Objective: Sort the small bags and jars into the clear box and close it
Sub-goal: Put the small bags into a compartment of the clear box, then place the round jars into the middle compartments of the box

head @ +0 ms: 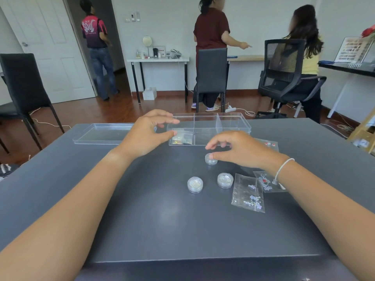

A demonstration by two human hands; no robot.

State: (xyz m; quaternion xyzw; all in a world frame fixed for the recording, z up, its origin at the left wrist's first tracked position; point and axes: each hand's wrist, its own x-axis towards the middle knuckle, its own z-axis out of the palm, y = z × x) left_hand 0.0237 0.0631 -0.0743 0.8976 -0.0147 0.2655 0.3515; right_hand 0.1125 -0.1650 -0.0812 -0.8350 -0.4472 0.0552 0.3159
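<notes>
From the head view, one small jar (211, 159) is seen on the dark surface (154, 220) directly under the right hand (241, 151), its fingertips (212, 156) touching the lid; whether that grip is clamped cannot be told. The jar's far side is hidden. The left hand (146, 134) is held spread and empty beside the clear box (209, 128), where bags (181, 138) lie in the near-left compartment.

Pale walls (253, 21) meet a reddish wooden floor (113, 110), with a white panelled door (46, 47) standing open at the far left. Against the far wall stands a white side table (158, 60) on black legs carrying a round mirror (147, 41); black chairs sit at the left (22, 86), centre (212, 74) and right (284, 78). White cables (249, 112) trail across the floor
</notes>
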